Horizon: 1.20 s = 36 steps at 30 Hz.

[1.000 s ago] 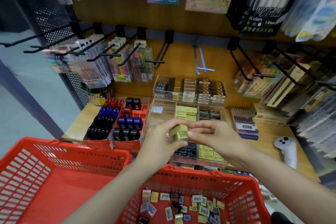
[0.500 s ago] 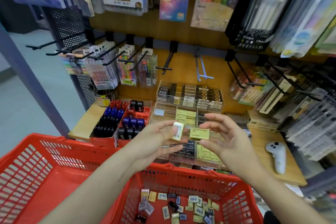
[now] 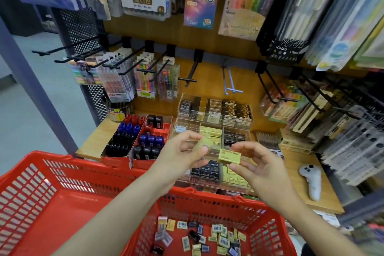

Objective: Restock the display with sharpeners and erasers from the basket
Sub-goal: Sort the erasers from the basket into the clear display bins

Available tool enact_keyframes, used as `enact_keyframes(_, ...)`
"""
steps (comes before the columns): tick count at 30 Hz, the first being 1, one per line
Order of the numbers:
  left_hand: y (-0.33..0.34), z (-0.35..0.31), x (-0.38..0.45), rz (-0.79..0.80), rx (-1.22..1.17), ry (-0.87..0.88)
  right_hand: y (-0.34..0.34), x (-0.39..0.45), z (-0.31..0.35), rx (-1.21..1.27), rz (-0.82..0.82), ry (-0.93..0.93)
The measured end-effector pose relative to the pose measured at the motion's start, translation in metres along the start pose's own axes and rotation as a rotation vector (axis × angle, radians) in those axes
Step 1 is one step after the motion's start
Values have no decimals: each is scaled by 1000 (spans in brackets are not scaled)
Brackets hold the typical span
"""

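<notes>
Red basket, near left: loose erasers and sharpeners on its floor at the near right. Red sharpener trays, far of the basket rim. Left hand: fingers curled, pinching a blurred yellow eraser. Right hand: thumb and fingertips pinching a second yellow eraser, just right of the first, above the clear eraser display. White controller, on the wooden shelf at the right.
</notes>
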State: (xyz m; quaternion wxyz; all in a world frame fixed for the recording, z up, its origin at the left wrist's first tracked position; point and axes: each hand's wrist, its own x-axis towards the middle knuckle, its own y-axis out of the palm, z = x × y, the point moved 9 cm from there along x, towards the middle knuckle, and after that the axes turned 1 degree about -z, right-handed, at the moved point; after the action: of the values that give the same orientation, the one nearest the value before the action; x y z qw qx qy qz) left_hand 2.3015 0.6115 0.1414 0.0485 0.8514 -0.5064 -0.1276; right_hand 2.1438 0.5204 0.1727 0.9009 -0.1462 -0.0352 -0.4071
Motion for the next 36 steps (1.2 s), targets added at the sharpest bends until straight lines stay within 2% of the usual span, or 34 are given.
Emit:
enact_keyframes(2, 3, -3, -2, 21, 48, 39, 0, 1, 1, -9, 1, -4)
enact_keyframes(6, 8, 2, -3, 55, 157, 12, 4, 1, 1, -7, 32, 6)
enact_keyframes(13, 11, -8, -4, 71, 115, 76, -1, 1, 4, -27, -19, -23)
enact_keyframes(17, 9, -13, -3, 22, 173, 175, -6, 2, 5, -53, -55, -50)
enact_keyframes(21, 11, -17, -4, 27, 312, 252, -14, 4, 7, -6, -111, -56)
enact_keyframes(25, 22, -12, -6, 86, 342, 243, -5, 4, 6, 62, -63, -17)
enact_keyframes(28, 25, -11, -7, 85, 300, 221, 0, 3, 2, 98, -45, 52)
enact_keyframes(31, 20, -8, -7, 10, 181, 155, 1, 5, -6, 259, -64, 151)
enact_keyframes(36, 35, 37, -9, -53, -355, -169, 0, 5, -20, 349, -179, 221)
